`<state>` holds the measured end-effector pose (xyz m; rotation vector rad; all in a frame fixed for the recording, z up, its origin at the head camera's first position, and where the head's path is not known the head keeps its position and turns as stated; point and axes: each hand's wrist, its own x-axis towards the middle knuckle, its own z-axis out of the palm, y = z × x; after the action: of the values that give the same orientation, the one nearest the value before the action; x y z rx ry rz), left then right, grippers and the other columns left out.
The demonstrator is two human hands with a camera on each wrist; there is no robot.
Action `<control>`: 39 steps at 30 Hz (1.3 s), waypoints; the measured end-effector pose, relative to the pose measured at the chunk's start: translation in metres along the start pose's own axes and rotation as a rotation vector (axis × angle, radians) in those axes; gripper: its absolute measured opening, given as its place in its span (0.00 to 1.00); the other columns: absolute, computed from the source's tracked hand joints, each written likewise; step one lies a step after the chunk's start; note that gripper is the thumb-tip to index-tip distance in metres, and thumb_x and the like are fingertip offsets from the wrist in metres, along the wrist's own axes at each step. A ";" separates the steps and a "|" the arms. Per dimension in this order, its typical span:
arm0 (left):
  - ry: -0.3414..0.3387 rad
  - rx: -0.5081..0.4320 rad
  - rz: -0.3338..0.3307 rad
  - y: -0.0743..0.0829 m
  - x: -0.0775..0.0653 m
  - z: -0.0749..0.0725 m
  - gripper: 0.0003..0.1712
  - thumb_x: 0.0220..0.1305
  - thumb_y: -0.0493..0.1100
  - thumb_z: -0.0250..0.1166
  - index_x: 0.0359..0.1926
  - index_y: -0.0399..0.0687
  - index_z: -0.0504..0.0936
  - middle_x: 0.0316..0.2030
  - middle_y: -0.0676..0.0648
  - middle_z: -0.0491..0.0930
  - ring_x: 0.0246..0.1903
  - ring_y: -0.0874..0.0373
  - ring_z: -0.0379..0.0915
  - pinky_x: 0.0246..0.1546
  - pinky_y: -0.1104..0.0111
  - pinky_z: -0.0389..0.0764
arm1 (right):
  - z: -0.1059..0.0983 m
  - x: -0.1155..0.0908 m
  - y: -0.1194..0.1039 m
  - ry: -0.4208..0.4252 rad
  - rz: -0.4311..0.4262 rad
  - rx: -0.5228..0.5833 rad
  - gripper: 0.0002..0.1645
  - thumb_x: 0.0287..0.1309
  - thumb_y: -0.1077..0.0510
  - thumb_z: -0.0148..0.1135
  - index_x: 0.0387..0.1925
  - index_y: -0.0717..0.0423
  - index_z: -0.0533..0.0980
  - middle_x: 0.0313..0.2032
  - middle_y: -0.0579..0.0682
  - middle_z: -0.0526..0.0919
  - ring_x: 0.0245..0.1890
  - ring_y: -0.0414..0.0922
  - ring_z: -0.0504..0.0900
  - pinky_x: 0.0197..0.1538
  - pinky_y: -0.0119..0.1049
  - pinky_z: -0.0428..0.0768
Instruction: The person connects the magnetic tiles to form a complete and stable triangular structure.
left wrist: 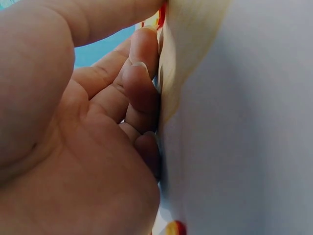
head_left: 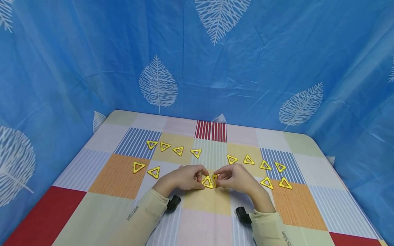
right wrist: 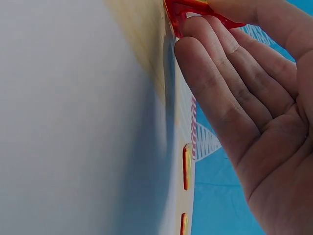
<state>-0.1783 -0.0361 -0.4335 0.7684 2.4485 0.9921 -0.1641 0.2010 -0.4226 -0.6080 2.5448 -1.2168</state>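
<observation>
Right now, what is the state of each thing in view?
Left hand: gripping the left middle triangle
Left middle triangle: gripped
Right hand: pinching the right middle triangle
Right middle triangle: pinched, tilted up
Six left triangles: lying flat, apart
Six right triangles: lying flat, apart
Tablecloth: spread out
Curtain: hanging, creased

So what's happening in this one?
A person is handling small yellow triangles at a patchwork-covered table. The left hand holds one triangle by its edge, while the right hand pinches a second triangle, tipped up close beside it. Six more triangles lie spread out on the left and six on the right.
</observation>
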 end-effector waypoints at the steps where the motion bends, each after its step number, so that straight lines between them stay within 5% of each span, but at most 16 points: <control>1: 0.000 -0.001 -0.001 0.000 0.000 0.000 0.19 0.60 0.43 0.74 0.50 0.50 0.80 0.27 0.57 0.75 0.26 0.63 0.69 0.51 0.50 0.60 | 0.000 0.000 -0.001 0.000 0.003 0.000 0.14 0.54 0.62 0.75 0.43 0.62 0.86 0.28 0.44 0.86 0.28 0.43 0.84 0.32 0.33 0.80; 16: -0.001 -0.010 -0.021 0.002 0.000 -0.001 0.19 0.60 0.44 0.74 0.51 0.51 0.80 0.27 0.56 0.75 0.27 0.62 0.69 0.48 0.53 0.61 | 0.001 0.000 -0.005 -0.005 0.008 -0.004 0.13 0.57 0.61 0.73 0.45 0.61 0.86 0.29 0.44 0.86 0.29 0.42 0.84 0.32 0.33 0.80; 28: 0.004 -0.007 -0.007 0.000 0.001 -0.002 0.20 0.60 0.45 0.74 0.52 0.50 0.80 0.27 0.57 0.75 0.27 0.64 0.69 0.48 0.54 0.62 | 0.006 0.004 -0.002 -0.045 -0.016 0.040 0.24 0.45 0.64 0.81 0.46 0.62 0.82 0.31 0.47 0.85 0.31 0.44 0.85 0.36 0.34 0.83; 39: -0.008 0.014 0.000 0.000 0.001 -0.001 0.21 0.60 0.44 0.75 0.52 0.49 0.80 0.27 0.58 0.76 0.26 0.64 0.69 0.48 0.54 0.63 | 0.012 0.004 -0.005 -0.016 -0.018 -0.034 0.23 0.44 0.60 0.82 0.42 0.58 0.81 0.29 0.45 0.84 0.29 0.42 0.83 0.34 0.34 0.81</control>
<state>-0.1796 -0.0361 -0.4333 0.7757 2.4515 0.9711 -0.1620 0.1882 -0.4261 -0.6465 2.5568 -1.1722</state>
